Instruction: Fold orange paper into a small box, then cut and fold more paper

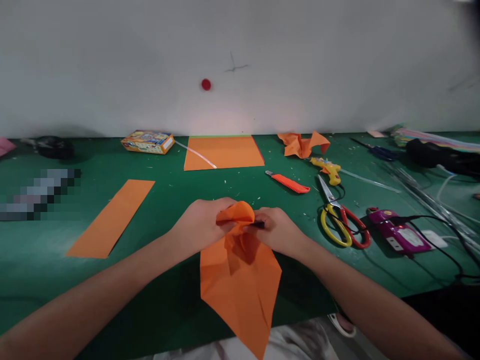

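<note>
Most likely a craft workshop: seen from the middle of its near edge, the green worktable (168,175) carries stacked orange sheets (225,154) at twelve o'clock, a yellow glue gun (332,173) at one and scissors (336,204) between one and two.

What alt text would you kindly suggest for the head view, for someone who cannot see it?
The left hand and right hand hold creased orange paper by its bunched upper part at a green table. Beyond lie a box and a cutter; scissors and a glue gun lie to the right.
</note>
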Motion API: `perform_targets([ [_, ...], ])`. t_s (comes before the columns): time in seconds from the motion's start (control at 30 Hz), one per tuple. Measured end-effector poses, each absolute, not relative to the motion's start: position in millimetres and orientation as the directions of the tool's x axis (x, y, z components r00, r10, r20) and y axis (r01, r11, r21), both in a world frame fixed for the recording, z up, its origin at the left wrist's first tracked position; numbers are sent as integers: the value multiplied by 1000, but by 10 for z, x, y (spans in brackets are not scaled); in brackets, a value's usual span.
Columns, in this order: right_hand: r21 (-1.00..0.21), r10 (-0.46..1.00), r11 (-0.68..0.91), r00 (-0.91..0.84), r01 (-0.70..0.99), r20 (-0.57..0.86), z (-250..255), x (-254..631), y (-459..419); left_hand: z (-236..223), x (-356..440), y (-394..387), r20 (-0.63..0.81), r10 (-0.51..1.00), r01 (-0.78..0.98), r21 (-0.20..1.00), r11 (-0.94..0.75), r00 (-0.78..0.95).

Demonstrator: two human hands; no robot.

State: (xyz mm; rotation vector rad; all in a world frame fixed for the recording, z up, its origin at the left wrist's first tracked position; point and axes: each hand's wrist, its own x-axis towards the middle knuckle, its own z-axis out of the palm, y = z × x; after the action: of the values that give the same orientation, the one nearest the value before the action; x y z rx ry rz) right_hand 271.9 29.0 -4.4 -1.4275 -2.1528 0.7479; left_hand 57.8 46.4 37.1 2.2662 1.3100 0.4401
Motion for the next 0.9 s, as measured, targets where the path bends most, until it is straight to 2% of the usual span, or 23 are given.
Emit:
perform_targets([
  [0.1, -633, 923, 346, -371, 692, 100, -67, 2708, 282, 383, 577, 460, 19, 889, 762, 506, -404, 458],
  [0.3, -677, 912, 387, -368, 626, 181, -79, 2721, 289, 389, 562, 469, 1, 879, 724, 568, -393, 477],
  [0.43, -724, 888, 434, -392, 536, 241, -62, 2729, 283, 428, 571, 460, -50, 904, 762, 558, -328, 425],
  [0.63, -831, 900, 409, -315, 377, 300, -16, 2693, 244, 404, 544, 477, -16, 891, 651, 689, -320, 454],
  [0.73, -832, 917, 388, -259, 395, 304, -4, 2680, 246, 382, 541, 488, -51, 880, 611, 738, -285, 472],
  [0.9, -797, 936, 350, -206, 492, 284, -4, 2671, 252, 374, 578, 471, -68, 879, 621, 733, -277, 472],
])
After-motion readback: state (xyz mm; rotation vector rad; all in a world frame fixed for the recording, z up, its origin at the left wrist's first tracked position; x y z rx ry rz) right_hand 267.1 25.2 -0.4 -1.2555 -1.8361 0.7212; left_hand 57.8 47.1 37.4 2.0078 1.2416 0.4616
